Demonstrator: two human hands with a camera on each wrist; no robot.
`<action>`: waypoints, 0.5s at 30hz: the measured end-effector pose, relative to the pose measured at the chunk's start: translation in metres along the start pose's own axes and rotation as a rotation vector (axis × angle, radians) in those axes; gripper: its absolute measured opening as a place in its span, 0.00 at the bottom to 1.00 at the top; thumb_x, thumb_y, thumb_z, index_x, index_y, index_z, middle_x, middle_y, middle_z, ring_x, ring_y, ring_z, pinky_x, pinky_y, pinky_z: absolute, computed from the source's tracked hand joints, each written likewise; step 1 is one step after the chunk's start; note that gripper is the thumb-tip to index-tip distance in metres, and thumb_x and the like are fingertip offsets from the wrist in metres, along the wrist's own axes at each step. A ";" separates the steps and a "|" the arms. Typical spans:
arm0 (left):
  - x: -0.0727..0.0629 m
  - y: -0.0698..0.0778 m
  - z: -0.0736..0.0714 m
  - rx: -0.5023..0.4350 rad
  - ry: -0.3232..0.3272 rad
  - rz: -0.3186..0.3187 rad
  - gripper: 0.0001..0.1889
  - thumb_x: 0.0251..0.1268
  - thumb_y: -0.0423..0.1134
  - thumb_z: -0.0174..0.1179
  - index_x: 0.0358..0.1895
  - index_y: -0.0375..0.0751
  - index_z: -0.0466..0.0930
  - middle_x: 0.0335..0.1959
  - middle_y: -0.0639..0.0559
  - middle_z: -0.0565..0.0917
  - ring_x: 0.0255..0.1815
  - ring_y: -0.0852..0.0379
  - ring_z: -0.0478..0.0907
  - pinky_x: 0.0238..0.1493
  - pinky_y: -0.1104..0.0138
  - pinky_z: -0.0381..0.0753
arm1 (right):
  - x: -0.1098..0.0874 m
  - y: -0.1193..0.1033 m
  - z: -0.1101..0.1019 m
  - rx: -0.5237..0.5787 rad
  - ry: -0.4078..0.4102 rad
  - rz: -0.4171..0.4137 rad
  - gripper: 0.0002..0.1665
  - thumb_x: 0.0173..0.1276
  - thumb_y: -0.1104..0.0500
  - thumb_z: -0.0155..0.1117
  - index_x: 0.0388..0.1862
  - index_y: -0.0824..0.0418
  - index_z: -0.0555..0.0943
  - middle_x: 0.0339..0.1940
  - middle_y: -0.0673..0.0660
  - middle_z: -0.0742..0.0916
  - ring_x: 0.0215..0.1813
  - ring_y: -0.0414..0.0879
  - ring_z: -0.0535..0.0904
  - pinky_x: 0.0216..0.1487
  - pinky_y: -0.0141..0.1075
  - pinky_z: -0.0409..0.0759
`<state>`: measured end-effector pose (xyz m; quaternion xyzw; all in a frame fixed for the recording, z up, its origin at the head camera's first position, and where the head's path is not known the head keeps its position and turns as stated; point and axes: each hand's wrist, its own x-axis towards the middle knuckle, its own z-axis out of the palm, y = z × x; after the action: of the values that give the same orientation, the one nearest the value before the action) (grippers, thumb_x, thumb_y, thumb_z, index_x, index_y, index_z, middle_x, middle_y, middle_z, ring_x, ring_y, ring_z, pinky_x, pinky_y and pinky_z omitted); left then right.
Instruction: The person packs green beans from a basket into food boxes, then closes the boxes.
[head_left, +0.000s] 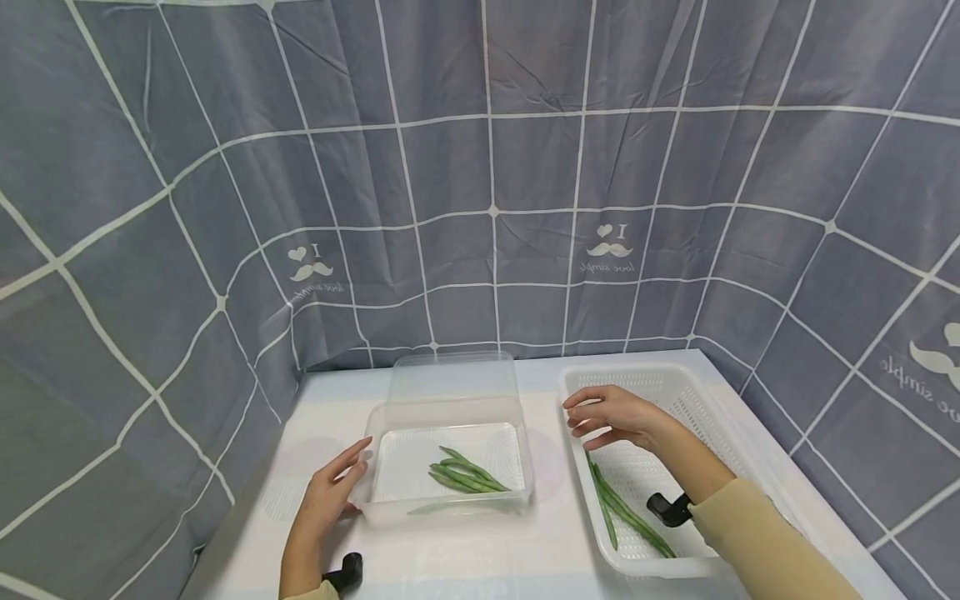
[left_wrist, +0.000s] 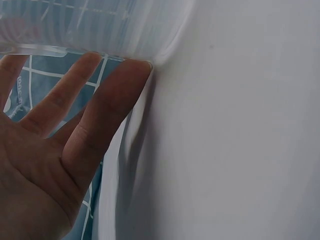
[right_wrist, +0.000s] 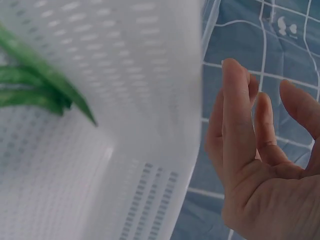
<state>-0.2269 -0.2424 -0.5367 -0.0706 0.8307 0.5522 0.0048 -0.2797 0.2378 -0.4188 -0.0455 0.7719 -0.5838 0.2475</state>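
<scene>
My left hand (head_left: 327,493) touches the left side of a clear plastic container (head_left: 375,508), fingers extended; its fingertips meet the container's edge in the left wrist view. Several green beans (head_left: 467,473) lie in a small bunch inside that container. Over the left part of a white perforated basket (head_left: 622,568) hovers my right hand (head_left: 611,415), its fingers loosely bent and nothing between them. More green beans (head_left: 630,518) lie along the basket's left side. In the right wrist view the same hand (right_wrist: 262,150) shows beside the basket wall (right_wrist: 175,100).
Behind the clear container a transparent lid (head_left: 452,372) stands up or lies back from its far edge. A white table (head_left: 465,567) carries both containers. A grey checked curtain (head_left: 525,167) encloses the back and both sides.
</scene>
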 end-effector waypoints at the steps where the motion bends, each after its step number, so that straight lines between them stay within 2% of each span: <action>1: 0.000 0.000 0.000 -0.001 0.000 0.001 0.27 0.81 0.49 0.59 0.79 0.53 0.73 0.80 0.26 0.67 0.71 0.28 0.76 0.29 0.63 0.84 | -0.002 0.003 -0.004 -0.002 0.005 0.002 0.28 0.77 0.57 0.66 0.69 0.71 0.76 0.51 0.61 0.89 0.47 0.46 0.90 0.47 0.42 0.91; 10: 0.000 -0.001 0.000 -0.007 0.003 -0.011 0.26 0.82 0.47 0.58 0.79 0.53 0.73 0.80 0.28 0.66 0.72 0.27 0.75 0.30 0.63 0.85 | -0.018 0.029 -0.030 -0.005 0.039 0.051 0.23 0.78 0.57 0.66 0.65 0.68 0.79 0.49 0.59 0.89 0.47 0.46 0.90 0.45 0.42 0.91; 15: 0.001 -0.001 0.000 -0.003 -0.007 0.003 0.27 0.82 0.49 0.58 0.79 0.53 0.72 0.80 0.26 0.66 0.72 0.27 0.75 0.29 0.63 0.84 | -0.024 0.044 -0.040 -0.042 0.061 0.093 0.25 0.79 0.56 0.65 0.67 0.71 0.77 0.51 0.63 0.89 0.47 0.46 0.90 0.45 0.42 0.91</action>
<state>-0.2273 -0.2430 -0.5374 -0.0678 0.8299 0.5537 0.0066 -0.2667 0.2956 -0.4432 0.0034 0.7924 -0.5565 0.2496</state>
